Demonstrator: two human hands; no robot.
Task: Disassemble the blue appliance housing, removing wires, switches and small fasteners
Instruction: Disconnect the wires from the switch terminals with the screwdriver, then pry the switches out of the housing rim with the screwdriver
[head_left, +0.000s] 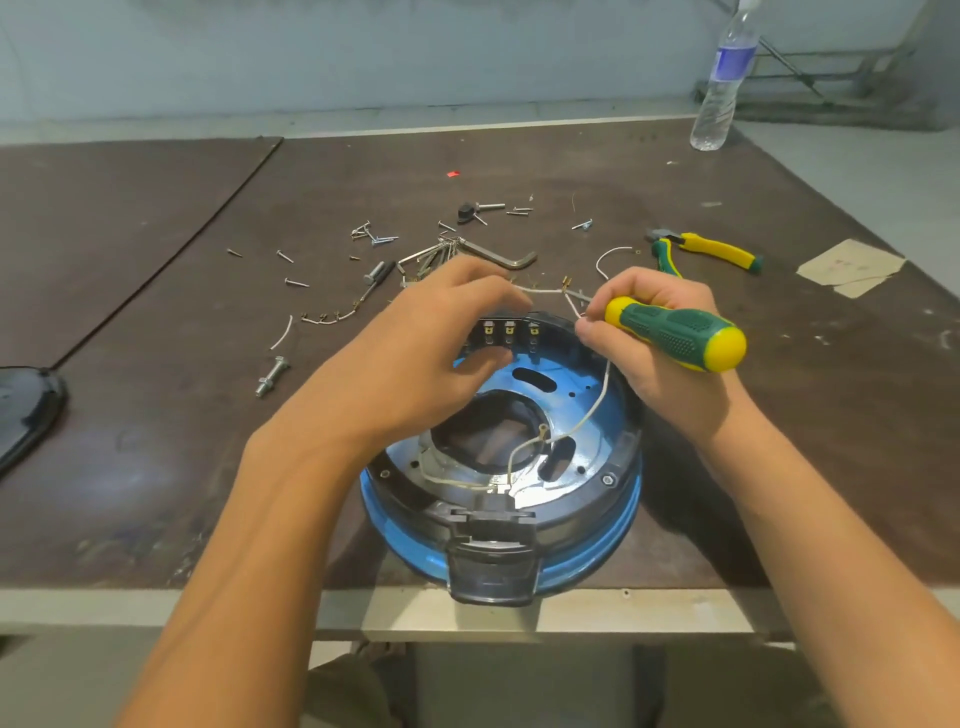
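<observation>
The round blue appliance housing (587, 540) lies at the table's near edge with its black inner ring and a black latch facing me. A switch block with brass terminals (509, 332) sits at its far rim. White wires (597, 405) run from the housing's middle up to my hands. My left hand (447, 332) hovers over the far rim and pinches a white wire with brass connectors (545, 290). My right hand (654, 332) grips a green and yellow screwdriver (680, 332) and also holds the wire's other end.
Loose screws (374, 236), a bolt (271, 376), hex keys (498, 255) and cut wire pieces (332, 317) lie scattered beyond the housing. Yellow-green pliers (711, 252) lie to the right. A water bottle (719, 88) stands at the far right. A black part (26, 410) sits at the left edge.
</observation>
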